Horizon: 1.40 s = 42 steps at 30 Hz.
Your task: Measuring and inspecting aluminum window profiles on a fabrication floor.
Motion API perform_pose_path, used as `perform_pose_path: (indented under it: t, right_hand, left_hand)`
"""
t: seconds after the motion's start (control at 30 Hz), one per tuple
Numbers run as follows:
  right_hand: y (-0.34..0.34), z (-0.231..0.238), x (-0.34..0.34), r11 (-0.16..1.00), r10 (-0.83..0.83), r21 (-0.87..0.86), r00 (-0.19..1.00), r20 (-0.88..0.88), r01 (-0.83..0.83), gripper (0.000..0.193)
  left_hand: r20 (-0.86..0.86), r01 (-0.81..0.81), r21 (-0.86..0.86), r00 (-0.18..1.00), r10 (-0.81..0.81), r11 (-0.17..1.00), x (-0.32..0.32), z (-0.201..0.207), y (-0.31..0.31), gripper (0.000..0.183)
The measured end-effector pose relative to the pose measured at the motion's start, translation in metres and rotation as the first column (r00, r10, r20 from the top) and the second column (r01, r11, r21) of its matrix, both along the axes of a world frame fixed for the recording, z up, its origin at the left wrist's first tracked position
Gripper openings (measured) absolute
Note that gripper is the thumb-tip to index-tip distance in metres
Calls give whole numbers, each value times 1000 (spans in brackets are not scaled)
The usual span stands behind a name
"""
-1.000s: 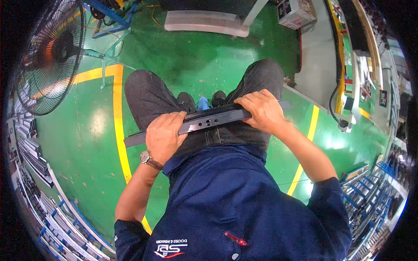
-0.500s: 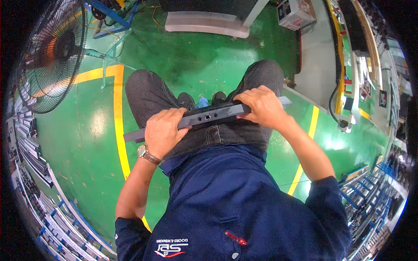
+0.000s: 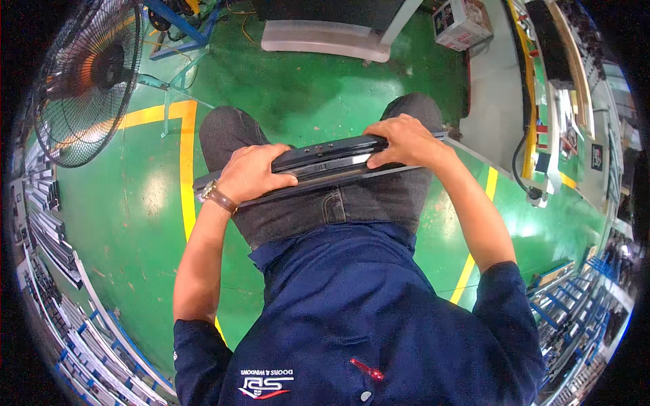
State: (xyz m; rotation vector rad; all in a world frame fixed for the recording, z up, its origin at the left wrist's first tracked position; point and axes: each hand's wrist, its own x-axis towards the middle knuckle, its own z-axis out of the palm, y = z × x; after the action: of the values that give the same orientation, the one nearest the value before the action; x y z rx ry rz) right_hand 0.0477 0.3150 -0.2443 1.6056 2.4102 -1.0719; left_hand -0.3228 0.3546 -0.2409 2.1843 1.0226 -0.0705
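A dark grey metal profile, like a length of aluminium window or door frame, lies across above my lap, its right end slightly farther away than its left. Its channelled side shows, with a small slot or fitting near the middle. My left hand is closed around its left part, thumb on the near side. Around the right part, my right hand is closed the same way. Both palms hide stretches of the bar. My thighs in dark jeans are beneath it.
A black standing fan is at the far left, beside a blue metal frame. Racks of long profiles line the left and right. A carton sits far right, near a hanging black cable. Yellow lines mark the green floor.
The profile has been rolled in my hands, so its channelled side now shows instead of the flat face with holes. My left hand has shifted slightly left and away from me.
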Motion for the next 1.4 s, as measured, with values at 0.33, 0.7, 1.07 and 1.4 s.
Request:
perform_pose_path:
  t: [0.33, 0.7, 1.07, 1.4]
  right_hand:
    - [1, -12, 7, 998, -66, 23, 998, -23, 67, 72]
    - [-4, -30, 12, 986, -133, 94, 988, -73, 139, 72]
    - [-2, -44, 17, 977, -200, 50, 968, -151, 209, 72]
    - [-4, -43, 15, 970, -216, 72, 959, -183, 233, 70]
  left_hand:
    - [-50, -30, -211, 999, 20, 977, -1, -18, 27, 77]
    - [75, -15, -356, 996, 45, 935, -4, -32, 45, 67]
    - [55, -32, -484, 996, 66, 875, -1, -48, 58, 69]
    - [45, -60, -526, 994, 98, 848, -1, -45, 57, 71]
